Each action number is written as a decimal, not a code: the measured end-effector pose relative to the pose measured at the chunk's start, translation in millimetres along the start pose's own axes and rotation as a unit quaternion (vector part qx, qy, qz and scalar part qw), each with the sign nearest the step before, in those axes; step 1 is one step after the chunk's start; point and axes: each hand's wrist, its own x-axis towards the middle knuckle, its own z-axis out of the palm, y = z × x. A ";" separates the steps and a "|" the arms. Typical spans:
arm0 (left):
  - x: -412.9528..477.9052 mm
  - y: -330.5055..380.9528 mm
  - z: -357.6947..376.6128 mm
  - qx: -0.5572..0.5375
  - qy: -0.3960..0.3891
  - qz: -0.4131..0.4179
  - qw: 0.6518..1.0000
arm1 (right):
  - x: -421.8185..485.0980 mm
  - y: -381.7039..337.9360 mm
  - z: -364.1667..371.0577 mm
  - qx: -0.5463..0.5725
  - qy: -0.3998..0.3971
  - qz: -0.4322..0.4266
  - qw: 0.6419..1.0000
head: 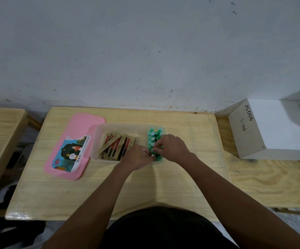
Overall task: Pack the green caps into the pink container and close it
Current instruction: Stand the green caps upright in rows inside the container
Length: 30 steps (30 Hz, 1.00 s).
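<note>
Hiding some green caps (153,135): right hand (173,147)

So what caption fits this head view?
Left hand and right hand arrange green caps in the container; pink lid lies alongside.

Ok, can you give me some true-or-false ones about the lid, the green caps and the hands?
1. The pink lid is closed on the container. False: it lies flat on the table beside the container.
2. The green caps stand inside the container. True.
3. The left hand and the right hand are both at the green caps. True.
4. The gold boxes lie out on the table. False: they are inside the container, next to the caps.
</note>
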 end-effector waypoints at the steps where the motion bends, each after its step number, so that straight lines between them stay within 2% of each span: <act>1: 1.4 -0.4 1.0 0.007 0.005 0.003 1.000 | -0.3 0.7 -0.4 -0.002 -0.002 -0.003 1.000; 8: 2.0 0.8 3.0 0.020 0.037 0.020 0.999 | -10.3 24.3 -4.8 0.087 0.033 0.048 0.994; 11: 3.0 -0.9 2.5 0.023 0.040 0.020 0.999 | -16.4 35.2 -5.0 0.102 0.025 0.056 0.993; 19: 1.8 -3.7 3.7 0.019 0.040 0.024 0.999 | -26.6 30.3 -8.7 0.037 -0.046 0.001 0.998; 30: -2.9 -4.1 5.1 0.022 0.068 0.064 0.995 | -27.6 25.0 -7.3 0.000 -0.046 -0.001 0.999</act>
